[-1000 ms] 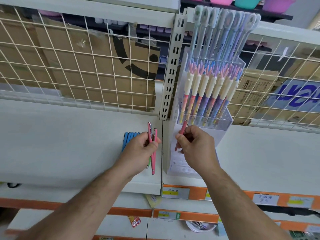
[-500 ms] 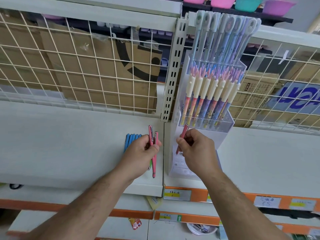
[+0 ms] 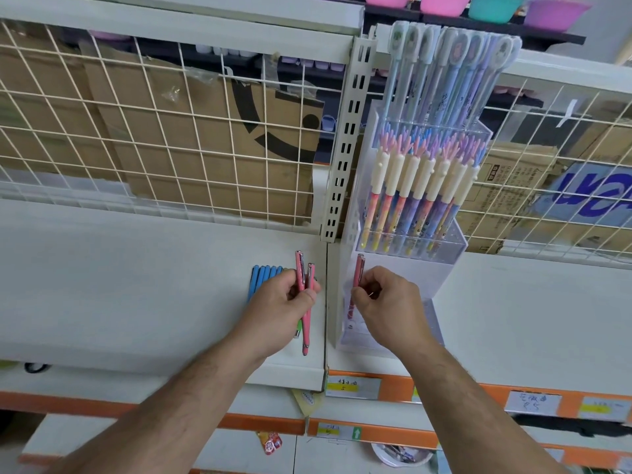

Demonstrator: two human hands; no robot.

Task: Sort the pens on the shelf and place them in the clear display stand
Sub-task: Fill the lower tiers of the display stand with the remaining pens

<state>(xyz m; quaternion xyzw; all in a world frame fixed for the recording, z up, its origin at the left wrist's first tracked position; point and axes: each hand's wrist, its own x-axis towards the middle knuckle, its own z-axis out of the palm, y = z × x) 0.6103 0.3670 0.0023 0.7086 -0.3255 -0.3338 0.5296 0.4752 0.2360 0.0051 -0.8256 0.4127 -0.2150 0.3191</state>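
My left hand (image 3: 285, 311) grips two pink pens (image 3: 305, 302) upright above the white shelf (image 3: 119, 285), and a green tip shows under the palm. Several blue pens (image 3: 263, 275) lie flat on the shelf just behind that hand. My right hand (image 3: 386, 302) pinches one pink pen (image 3: 357, 275) and holds it inside the lowest front tier of the clear display stand (image 3: 448, 254). The stand's middle tier holds several pastel pens with cream caps (image 3: 413, 200). Its back tier holds several tall light-blue pens (image 3: 448, 70).
A slotted metal upright (image 3: 345, 148) divides the two shelf bays just left of the stand. White wire grid panels (image 3: 154, 131) with cardboard boxes behind them close off the back. Orange price rails (image 3: 376, 388) run along the shelf front. Coloured bowls (image 3: 478, 5) sit above.
My right hand has moved the single pink pen slightly down into the stand's front tier. My left hand has kept its hold on the pink pens almost in place.
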